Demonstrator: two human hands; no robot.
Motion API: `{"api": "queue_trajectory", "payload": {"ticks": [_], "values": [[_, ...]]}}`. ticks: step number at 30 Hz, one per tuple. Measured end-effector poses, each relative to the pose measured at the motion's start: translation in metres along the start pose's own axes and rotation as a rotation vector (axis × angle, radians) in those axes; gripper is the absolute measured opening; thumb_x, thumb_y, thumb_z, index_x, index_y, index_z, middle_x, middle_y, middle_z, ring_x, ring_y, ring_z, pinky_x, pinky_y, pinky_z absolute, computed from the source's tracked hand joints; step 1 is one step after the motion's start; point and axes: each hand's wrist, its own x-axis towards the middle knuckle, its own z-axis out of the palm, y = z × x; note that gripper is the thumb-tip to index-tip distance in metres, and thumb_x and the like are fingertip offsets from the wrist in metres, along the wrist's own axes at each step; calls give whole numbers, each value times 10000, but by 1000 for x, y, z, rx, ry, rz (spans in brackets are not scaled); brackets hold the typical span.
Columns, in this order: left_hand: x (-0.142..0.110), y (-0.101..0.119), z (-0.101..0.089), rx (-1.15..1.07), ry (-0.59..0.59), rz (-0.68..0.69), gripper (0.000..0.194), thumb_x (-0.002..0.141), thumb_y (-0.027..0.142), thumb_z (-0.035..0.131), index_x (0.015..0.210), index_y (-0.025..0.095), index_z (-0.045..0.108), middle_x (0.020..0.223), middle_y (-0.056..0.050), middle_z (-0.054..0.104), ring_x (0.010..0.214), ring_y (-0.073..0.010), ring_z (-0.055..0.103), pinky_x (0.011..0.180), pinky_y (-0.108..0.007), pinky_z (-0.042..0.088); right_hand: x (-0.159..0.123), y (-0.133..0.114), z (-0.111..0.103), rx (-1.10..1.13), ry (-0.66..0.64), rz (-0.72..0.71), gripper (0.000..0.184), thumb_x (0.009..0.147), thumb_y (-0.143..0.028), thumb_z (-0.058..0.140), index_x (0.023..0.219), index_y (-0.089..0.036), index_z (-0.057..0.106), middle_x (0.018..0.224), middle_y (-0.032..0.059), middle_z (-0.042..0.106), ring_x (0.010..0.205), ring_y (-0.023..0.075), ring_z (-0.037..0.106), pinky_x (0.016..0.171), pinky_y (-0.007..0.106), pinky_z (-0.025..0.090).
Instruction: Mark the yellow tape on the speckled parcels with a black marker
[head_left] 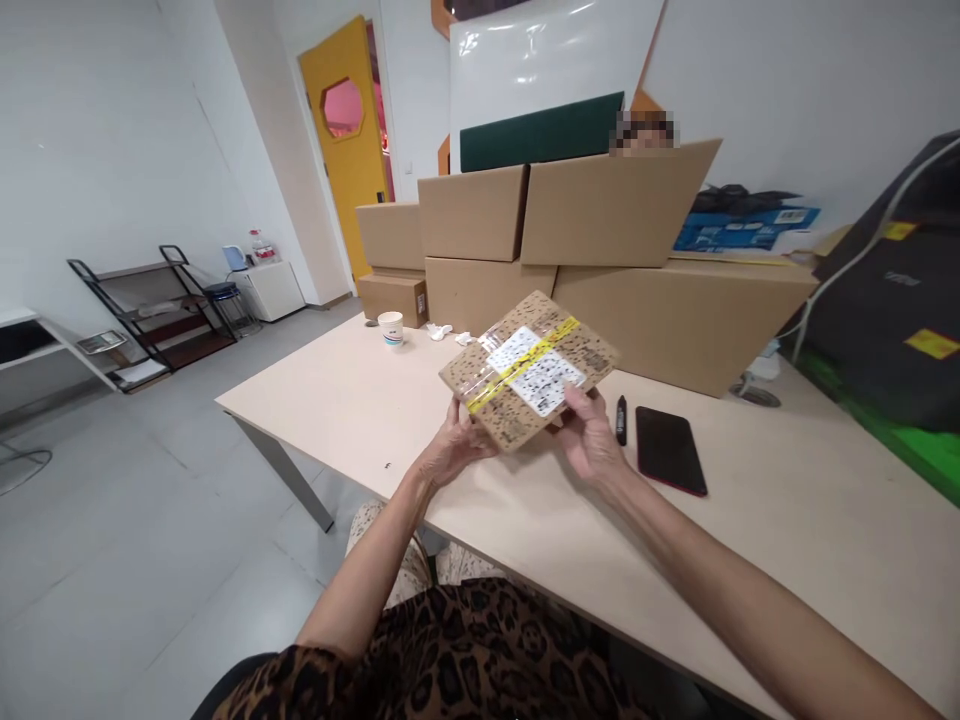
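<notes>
A flat cardboard parcel (517, 430) is held up over the near part of the table, tilted toward me. A white label, yellow tape and dark speckles cover its face. My left hand (459, 445) is closed on its lower left edge, with some fingers hidden behind it. At the lower right corner, my right hand (590, 432) grips it with the thumb on the label. To the right of that hand lie a black marker (621, 421) and a dark tablet (670, 450) with a red edge.
Stacked cardboard boxes (480, 218) line the far side of the light table (307, 400). A paper cup (391, 329) and crumpled tissues (439, 332) sit before them. Behind the boxes, a person (646, 132) is partly visible. A large black bag (892, 300) stands at the right.
</notes>
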Motion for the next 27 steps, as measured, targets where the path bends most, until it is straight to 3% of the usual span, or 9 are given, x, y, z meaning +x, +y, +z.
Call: {"api": "queue_trajectory", "payload": {"ticks": [3,6,10,13,16,19,22,24,27], "values": [[0,-2,1,-15,123,124,848,656,419,908,1395,325,504,1446,-77,594,1337,-333,554,1084,-548,484,-10,5,0,-153,-112,47,630,576,-387,916,1119,-401,595,1210,-63,695,1089,212,639,829,363,550],[2,-2,0,-31,227,257,748,695,399,860,1360,260,547,1417,-85,632,1380,-333,527,1126,-508,455,-9,-3,-3,-238,-218,40,558,674,-486,846,1166,-436,587,1303,-61,659,1183,215,597,843,346,519],[5,1,-1,-32,296,356,594,775,464,781,1292,228,606,1360,-81,683,1347,-314,572,1137,-471,449,8,-21,-11,-319,-78,-108,447,754,-673,691,1111,-410,637,1350,-51,641,1249,243,550,848,363,502],[4,5,1,20,300,391,533,804,503,752,1241,215,652,1340,-81,701,1355,-319,568,1148,-459,438,17,-29,-17,-444,-94,-107,492,777,-756,613,974,-317,712,1223,8,714,1185,258,589,809,353,488],[0,8,3,89,241,414,594,792,467,775,1322,239,633,1425,-65,652,1407,-319,519,1172,-458,407,18,-30,-20,-466,-125,-36,531,741,-798,623,877,-296,726,1079,17,762,1102,265,639,766,350,492],[-2,10,2,148,176,417,675,773,478,791,1385,261,608,1551,-55,540,1498,-316,401,1226,-451,325,19,-30,-23,-397,-81,-55,500,723,-786,652,901,-324,715,1061,-12,773,1097,268,652,784,364,509],[-2,10,0,243,231,475,573,828,607,694,1275,248,697,1620,-52,448,1573,-297,244,1277,-430,196,22,-33,-26,-374,-45,-106,519,746,-810,601,918,-333,713,1079,-7,778,1113,282,652,819,402,516],[-1,10,1,268,254,484,576,854,660,636,1257,254,707,1601,-66,473,1565,-299,263,1276,-455,190,23,-35,-27,-377,-36,-112,544,748,-829,575,900,-326,719,1072,15,781,1111,293,654,827,422,515],[0,9,7,236,218,460,624,836,635,689,1331,258,651,1526,-91,555,1497,-314,392,1239,-462,289,20,-36,-24,-373,-52,-102,513,752,-803,599,878,-323,730,1057,34,779,1104,296,656,835,431,512]]}}
